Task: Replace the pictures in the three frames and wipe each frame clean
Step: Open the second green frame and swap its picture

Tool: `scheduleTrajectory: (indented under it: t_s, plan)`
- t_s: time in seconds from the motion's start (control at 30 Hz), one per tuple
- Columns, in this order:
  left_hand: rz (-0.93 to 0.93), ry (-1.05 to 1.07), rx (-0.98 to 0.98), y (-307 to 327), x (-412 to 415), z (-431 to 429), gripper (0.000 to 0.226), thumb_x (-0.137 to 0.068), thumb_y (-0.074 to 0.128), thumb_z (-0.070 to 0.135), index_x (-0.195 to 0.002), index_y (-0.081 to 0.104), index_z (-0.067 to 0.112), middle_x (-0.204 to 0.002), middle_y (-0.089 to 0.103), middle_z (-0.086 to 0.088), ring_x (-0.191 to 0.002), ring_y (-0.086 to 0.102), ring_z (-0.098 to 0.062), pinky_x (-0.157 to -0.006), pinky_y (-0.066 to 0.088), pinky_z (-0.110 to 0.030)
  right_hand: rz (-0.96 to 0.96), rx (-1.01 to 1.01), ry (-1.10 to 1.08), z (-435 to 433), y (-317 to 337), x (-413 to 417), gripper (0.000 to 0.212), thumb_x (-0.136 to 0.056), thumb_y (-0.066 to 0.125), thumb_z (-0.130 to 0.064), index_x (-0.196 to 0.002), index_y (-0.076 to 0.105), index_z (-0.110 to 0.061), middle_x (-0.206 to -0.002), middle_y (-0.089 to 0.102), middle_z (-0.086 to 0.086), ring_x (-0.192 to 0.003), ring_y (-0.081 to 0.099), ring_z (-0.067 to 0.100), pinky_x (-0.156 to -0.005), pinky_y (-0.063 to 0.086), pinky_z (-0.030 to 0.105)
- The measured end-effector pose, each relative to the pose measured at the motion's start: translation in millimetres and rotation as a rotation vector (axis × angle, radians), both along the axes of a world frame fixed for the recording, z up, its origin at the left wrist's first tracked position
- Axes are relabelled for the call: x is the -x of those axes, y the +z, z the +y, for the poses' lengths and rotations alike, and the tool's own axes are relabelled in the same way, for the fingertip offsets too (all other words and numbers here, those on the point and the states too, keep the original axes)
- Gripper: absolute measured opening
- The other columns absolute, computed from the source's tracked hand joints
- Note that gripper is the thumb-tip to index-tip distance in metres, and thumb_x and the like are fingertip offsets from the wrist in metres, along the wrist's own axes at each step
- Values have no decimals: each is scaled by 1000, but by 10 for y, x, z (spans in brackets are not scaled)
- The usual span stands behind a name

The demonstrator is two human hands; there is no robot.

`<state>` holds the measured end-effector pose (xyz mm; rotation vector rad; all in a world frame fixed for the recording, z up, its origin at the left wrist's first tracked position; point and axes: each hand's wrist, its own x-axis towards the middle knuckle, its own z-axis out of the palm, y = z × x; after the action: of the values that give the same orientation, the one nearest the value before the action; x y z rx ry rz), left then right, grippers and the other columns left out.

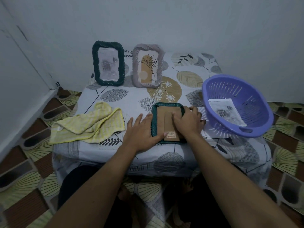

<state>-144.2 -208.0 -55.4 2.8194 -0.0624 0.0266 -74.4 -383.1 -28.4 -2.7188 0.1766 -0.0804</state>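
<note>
at the front of the cloth-covered surface (125, 102), a green frame (164, 105) lies face down, its brown backing up. the left hand (141, 130) lies flat on the frame's left edge, fingers spread, thumb on the backing by a barcode sticker. the right hand (187, 122) grips the right side, fingers curled onto the backing. a yellow cloth (87, 124) lies crumpled to the left. a tilted purple basket (256, 112) on the right holds a rose picture (227, 111). at the back, a dark green frame (107, 66) and a grey frame (148, 66) stand upright.
</note>
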Motion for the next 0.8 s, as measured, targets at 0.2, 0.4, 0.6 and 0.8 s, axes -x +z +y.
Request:
scheduleTrajectory:
  t_s: [0.2, 0.4, 0.6, 0.8]
  plan:
    - [4, -31, -61, -26, 3, 3, 82, -80, 19, 89, -152, 14, 50, -165, 17, 6, -152, 11, -24, -120, 3, -55, 44, -75, -2, -74, -27, -66, 62, -89, 53, -62, -140, 50, -26, -146, 41, 8, -134, 37, 33, -108, 28, 51]
    - [-12, -11, -28, -58, -27, 13, 83, -76, 20, 92, -147, 31, 49, -163, 23, 10, -151, 14, -24, -120, 5, -56, 46, -166, -23, -78, -39, -101, 61, -84, 63, -62, -135, 54, -31, -145, 42, 2, -132, 39, 32, -105, 29, 51]
    - [-16, -9, -20, -55, -33, 10, 84, -75, 22, 92, -145, 33, 47, -161, 29, 11, -151, 16, -24, -119, 6, -57, 55, -243, -55, -47, -20, -143, 62, -82, 71, -56, -134, 57, -27, -147, 41, 2, -135, 38, 32, -107, 28, 54]
    - [-26, -4, 0, -33, -24, 7, 84, -75, 25, 91, -144, 38, 46, -158, 34, 11, -150, 17, -24, -118, 7, -57, 72, -309, -93, -7, 13, -154, 60, -82, 74, -51, -133, 58, -24, -146, 43, 3, -136, 38, 31, -109, 27, 53]
